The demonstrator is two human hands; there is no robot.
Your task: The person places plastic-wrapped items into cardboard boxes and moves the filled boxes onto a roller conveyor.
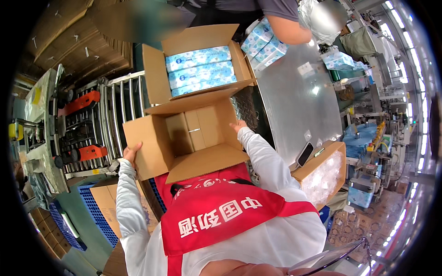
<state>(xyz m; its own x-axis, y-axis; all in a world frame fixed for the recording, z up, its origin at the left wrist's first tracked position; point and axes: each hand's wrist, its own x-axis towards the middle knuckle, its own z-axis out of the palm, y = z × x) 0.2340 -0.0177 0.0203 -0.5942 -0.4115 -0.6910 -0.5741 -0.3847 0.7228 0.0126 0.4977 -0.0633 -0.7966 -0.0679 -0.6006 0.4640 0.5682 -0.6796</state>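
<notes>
An open cardboard box (pixel 199 133) with nothing inside stands right in front of me, its flaps spread. My left hand (pixel 132 152) grips the outer edge of its left flap (pixel 146 147), thumb on the inner face. At the box's right rim, my right hand (pixel 238 126) holds the edge, with part of the fingers hidden behind the cardboard. Just beyond stands a second open carton (pixel 156 76), holding blue-and-white patterned packs (pixel 200 73) stacked in rows.
A roller conveyor (pixel 124 101) with red parts lies to the left. On the right is a metal table (pixel 299 101) bearing more blue packs (pixel 264 43) and a phone (pixel 305 154). A carton of clear plastic pieces (pixel 322 179) sits nearer me. Another person's arm (pixel 287 30) reaches in at the far side.
</notes>
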